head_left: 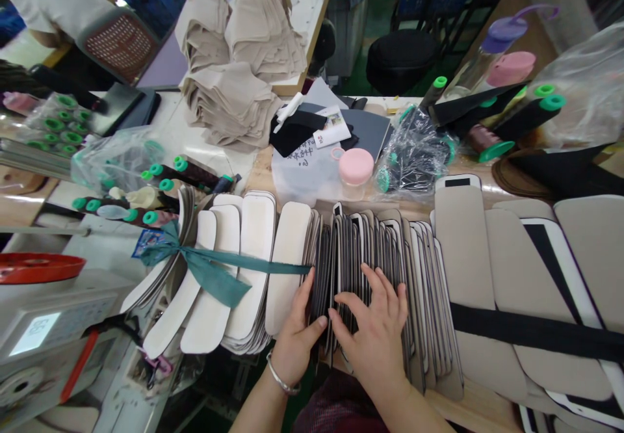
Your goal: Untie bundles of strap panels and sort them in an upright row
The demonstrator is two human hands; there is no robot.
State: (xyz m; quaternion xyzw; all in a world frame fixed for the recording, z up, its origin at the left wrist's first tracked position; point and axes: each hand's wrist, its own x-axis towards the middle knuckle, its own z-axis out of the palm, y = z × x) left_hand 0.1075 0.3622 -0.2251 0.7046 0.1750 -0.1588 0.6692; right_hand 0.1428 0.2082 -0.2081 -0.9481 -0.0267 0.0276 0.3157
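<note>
Pale panels (289, 251) look smooth and matt, the teal tie (217, 280) cloth, the wrap (414, 160) glossy plastic

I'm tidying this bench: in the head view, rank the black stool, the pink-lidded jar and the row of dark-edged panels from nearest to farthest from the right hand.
From the right hand:
1. Row of dark-edged panels: right at the fingers.
2. Pink-lidded jar: on the bench, beyond the row.
3. Black stool: past the bench's far side.

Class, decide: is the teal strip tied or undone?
Tied: the teal strip shows a knot, its loose tail lying over white pads.
</note>
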